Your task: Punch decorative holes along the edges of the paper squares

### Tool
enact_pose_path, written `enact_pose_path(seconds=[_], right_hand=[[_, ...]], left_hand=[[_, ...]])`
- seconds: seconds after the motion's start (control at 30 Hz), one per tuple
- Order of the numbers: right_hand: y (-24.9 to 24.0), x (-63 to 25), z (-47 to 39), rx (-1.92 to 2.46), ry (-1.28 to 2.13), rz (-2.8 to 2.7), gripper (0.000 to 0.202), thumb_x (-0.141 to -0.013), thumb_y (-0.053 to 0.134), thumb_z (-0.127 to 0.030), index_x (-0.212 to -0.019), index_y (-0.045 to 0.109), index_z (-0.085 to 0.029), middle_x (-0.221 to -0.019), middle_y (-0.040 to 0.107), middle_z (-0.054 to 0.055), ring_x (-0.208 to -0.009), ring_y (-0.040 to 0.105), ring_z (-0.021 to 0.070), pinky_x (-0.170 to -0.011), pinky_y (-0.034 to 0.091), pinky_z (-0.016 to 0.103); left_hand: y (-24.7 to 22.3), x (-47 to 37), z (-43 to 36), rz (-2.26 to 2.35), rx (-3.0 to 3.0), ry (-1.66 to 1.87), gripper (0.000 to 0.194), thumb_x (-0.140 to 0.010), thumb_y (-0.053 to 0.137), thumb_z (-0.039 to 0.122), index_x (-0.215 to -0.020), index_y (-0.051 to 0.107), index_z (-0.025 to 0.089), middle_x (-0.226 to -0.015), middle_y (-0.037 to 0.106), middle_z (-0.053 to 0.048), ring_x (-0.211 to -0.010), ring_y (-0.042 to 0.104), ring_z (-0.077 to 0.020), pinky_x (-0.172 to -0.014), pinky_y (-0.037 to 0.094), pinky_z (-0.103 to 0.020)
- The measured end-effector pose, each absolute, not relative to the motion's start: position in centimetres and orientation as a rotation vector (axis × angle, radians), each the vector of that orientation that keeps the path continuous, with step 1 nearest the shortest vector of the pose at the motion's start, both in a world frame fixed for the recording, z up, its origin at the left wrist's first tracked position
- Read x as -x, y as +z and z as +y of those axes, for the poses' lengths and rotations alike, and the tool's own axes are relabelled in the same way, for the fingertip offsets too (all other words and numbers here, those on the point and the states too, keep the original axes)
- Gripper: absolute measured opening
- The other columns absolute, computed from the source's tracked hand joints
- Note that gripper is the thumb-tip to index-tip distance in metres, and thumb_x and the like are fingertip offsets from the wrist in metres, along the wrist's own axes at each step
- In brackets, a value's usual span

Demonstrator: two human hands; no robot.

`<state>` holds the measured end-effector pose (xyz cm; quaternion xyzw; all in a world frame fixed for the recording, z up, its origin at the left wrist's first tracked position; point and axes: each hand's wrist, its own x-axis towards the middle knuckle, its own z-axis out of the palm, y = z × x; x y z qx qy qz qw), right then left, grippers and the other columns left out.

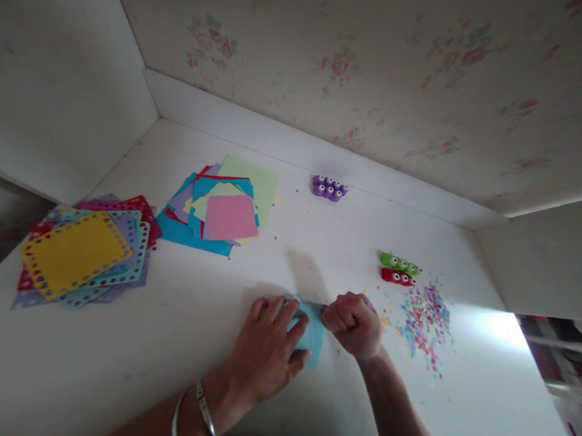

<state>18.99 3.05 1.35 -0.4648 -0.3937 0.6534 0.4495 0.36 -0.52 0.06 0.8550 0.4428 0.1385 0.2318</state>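
L hand (273, 341) on blue ppr (314, 338); R hand (352, 323) (fisted) at purple bit (324, 307)

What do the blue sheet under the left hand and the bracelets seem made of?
The blue sheet looks like matte paper or thin card: flat, straight-edged, without shine. The bracelets look like polished, silver-coloured metal, as they catch bright highlights, though coated plastic is possible.

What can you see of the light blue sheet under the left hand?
The light blue sheet looks like thin, plain paper. It appears to lie flat on the white table, slightly askew in the view. The left hand spreads over the sheet's left part, hiding much of it. A small purple object shows near its upper right corner, by the right hand; whether it touches is unclear.
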Motion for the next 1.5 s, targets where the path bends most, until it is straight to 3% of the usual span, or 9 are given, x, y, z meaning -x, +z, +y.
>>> enact_pose_path(seconds=[0.2,0.37,0.57,0.67,0.8,0.87,1.03,1.2,1.5], right_hand=[[0.1,-19.3,2.4,1.155,1.558,-1.128,0.062,-0.084,0.053,-0.048,-0.039,0.017,-0.024,-0.038,0.016,-0.008,-0.036,0.015,0.0073,-0.038,0.019,0.026],[-0.3,-19.2,2.0,1.133,1.553,-1.149,0.06,-0.083,0.056,-0.043,-0.038,0.02,-0.023,-0.038,0.019,-0.007,-0.038,0.015,0.0073,-0.041,0.017,0.027],[1.3,-19.3,2.6,1.138,1.478,-1.09,0.059,-0.086,0.05,-0.049,-0.042,0.018,-0.026,-0.038,0.015,-0.009,-0.035,0.015,0.0075,-0.038,0.023,0.026],[2.7,-20.4,2.2,1.322,1.221,-1.191,0.054,-0.091,0.05,-0.048,-0.047,0.03,-0.023,-0.043,0.026,-0.008,-0.04,0.024,0.0089,-0.042,0.029,0.026],[3.2,-22.2,0.5,1.691,0.731,-1.686,0.02,-0.088,0.065,-0.041,-0.086,0.069,-0.021,-0.07,0.059,-0.001,-0.054,0.049,0.0115,-0.053,0.042,0.025],[2.8,-23.2,-0.6,1.704,0.633,-1.868,0.022,-0.092,0.061,-0.039,-0.105,0.071,-0.025,-0.083,0.065,0.003,-0.059,0.056,0.0132,-0.058,0.048,0.026],[2.0,-25.4,-2.5,1.726,0.505,-1.938,0.027,-0.098,0.05,-0.036,-0.1,0.074,-0.024,-0.091,0.069,0.007,-0.06,0.062,0.0137,-0.056,0.053,0.027],[2.8,-24.9,-2.6,1.825,0.442,-1.861,0.033,-0.096,0.054,-0.039,-0.123,0.064,-0.024,-0.094,0.069,0.006,-0.059,0.062,0.0129,-0.055,0.053,0.026],[1.9,-24.3,-1.8,1.761,0.456,-1.907,0.02,-0.095,0.055,-0.031,-0.098,0.074,-0.024,-0.095,0.071,0.006,-0.074,0.069,0.017,-0.068,0.057,0.029]], left_hand=[[-0.1,-0.4,-0.6,1.224,-2.329,0.404,0.046,-0.091,0.056,0.055,-0.128,0.056,0.026,-0.134,0.057,-0.007,-0.123,0.045,-0.0302,-0.098,0.029,-0.049],[-0.2,-0.3,-0.8,1.225,-2.339,0.424,0.046,-0.091,0.057,0.054,-0.129,0.057,0.027,-0.134,0.057,-0.007,-0.122,0.046,-0.0303,-0.099,0.028,-0.049],[0.0,-0.3,-0.7,1.217,-2.361,0.399,0.045,-0.09,0.057,0.054,-0.126,0.059,0.027,-0.135,0.057,-0.008,-0.123,0.045,-0.0318,-0.1,0.029,-0.051],[0.0,-0.3,-0.7,1.216,-2.369,0.398,0.044,-0.091,0.057,0.055,-0.125,0.059,0.028,-0.135,0.057,-0.007,-0.124,0.046,-0.0314,-0.101,0.029,-0.052],[-0.1,-0.3,-0.8,1.229,-2.379,0.41,0.043,-0.09,0.057,0.055,-0.124,0.06,0.028,-0.135,0.057,-0.007,-0.124,0.046,-0.0313,-0.102,0.028,-0.053],[0.0,-0.3,-0.8,1.233,-2.394,0.413,0.041,-0.091,0.057,0.052,-0.124,0.061,0.028,-0.135,0.057,-0.008,-0.125,0.045,-0.0319,-0.102,0.028,-0.053],[0.4,-0.2,-0.8,1.223,-2.427,0.43,0.039,-0.09,0.06,0.048,-0.123,0.063,0.027,-0.134,0.057,-0.008,-0.123,0.046,-0.0319,-0.101,0.031,-0.052],[0.5,-0.3,-0.9,1.232,-2.429,0.424,0.037,-0.09,0.061,0.045,-0.122,0.063,0.028,-0.133,0.058,-0.007,-0.123,0.046,-0.0313,-0.103,0.03,-0.053],[0.9,0.0,-0.4,1.341,-2.42,0.445,0.035,-0.089,0.061,0.043,-0.12,0.065,0.027,-0.131,0.059,-0.008,-0.121,0.048,-0.0313,-0.103,0.031,-0.052]])
